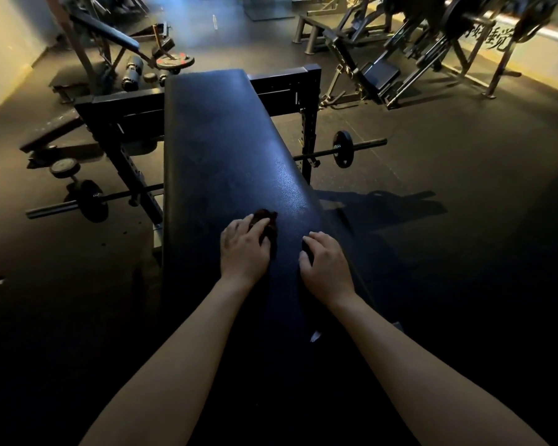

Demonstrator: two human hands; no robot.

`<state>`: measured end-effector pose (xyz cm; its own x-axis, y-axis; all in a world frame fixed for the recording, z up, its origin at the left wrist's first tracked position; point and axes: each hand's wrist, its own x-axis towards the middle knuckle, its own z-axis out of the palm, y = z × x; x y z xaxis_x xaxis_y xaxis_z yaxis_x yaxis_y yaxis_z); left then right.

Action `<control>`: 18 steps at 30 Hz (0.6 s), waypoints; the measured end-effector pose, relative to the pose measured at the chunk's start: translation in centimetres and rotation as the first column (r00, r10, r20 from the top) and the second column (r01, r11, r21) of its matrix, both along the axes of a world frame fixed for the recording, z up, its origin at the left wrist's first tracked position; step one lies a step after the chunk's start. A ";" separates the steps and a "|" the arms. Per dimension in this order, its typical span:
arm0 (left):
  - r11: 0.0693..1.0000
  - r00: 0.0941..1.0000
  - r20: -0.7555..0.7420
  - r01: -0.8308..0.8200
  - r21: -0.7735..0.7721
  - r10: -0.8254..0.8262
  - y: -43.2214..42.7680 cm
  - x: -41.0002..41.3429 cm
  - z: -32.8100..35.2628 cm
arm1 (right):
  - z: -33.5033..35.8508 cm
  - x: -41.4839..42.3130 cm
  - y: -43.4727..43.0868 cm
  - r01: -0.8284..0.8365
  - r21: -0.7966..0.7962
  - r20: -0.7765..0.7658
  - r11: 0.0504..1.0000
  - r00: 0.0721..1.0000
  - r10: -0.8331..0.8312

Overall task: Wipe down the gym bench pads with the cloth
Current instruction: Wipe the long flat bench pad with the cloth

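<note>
A long black bench pad [226, 149] runs away from me down the middle of the head view. My left hand [244, 247] presses flat on a dark reddish cloth [269, 220] lying on the pad's near half; the cloth sticks out past my fingertips. My right hand [326, 263] rests on the pad near its right edge, fingers curled down onto the surface, with nothing seen in it.
A black rack frame [284, 88] crosses behind the pad. A barbell with small plates [342, 149] lies low across it, ends out at both sides [87, 201]. An incline bench [107, 32] stands far left, a leg machine [400, 59] far right. Dark rubber floor all round.
</note>
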<state>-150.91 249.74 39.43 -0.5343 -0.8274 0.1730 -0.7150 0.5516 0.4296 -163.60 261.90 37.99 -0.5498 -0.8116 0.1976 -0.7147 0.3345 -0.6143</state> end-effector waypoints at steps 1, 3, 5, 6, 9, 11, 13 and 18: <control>0.999 0.999 -0.017 -0.028 0.035 0.029 -0.2 -0.1 0.0 | 0.0 -0.1 0.0 -0.001 -0.018 0.006 1.000 1.000 0.002; 0.995 0.997 -0.075 -0.027 0.097 0.034 0.4 -0.7 0.0 | 0.1 -0.2 0.0 0.007 -0.058 0.027 0.998 1.000 -0.005; 0.991 0.989 -0.146 0.035 0.127 -0.016 1.9 -1.7 0.0 | 0.3 -0.2 0.1 0.020 -0.098 0.061 0.995 0.998 -0.014; 0.987 0.984 -0.173 0.069 0.146 -0.044 2.7 -2.3 0.0 | 0.5 -0.2 0.1 0.027 -0.117 0.085 0.993 0.996 -0.017; 0.964 0.965 -0.228 0.175 0.197 -0.129 4.5 -3.8 0.2 | 1.0 -0.3 0.5 0.097 -0.208 0.165 0.973 0.984 -0.063; 0.935 0.939 -0.278 0.271 0.228 -0.205 4.7 -4.1 0.8 | 1.2 -0.5 0.6 0.164 -0.253 0.223 0.954 0.969 -0.108; 0.891 0.920 -0.320 0.329 0.314 -0.227 4.4 -3.7 1.8 | 1.4 -0.5 0.6 0.183 -0.261 0.262 0.948 0.958 -0.113; 0.912 0.943 -0.334 0.129 0.389 0.008 1.4 -2.2 1.6 | 1.3 -0.5 -1.8 -0.056 -0.152 0.164 0.987 0.983 0.081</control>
<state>-153.13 251.13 41.05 -0.5576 -0.8301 0.0050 -0.4704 0.3210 0.8220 -164.08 260.10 39.30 -0.5293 -0.8178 0.2258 -0.6145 0.1860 -0.7667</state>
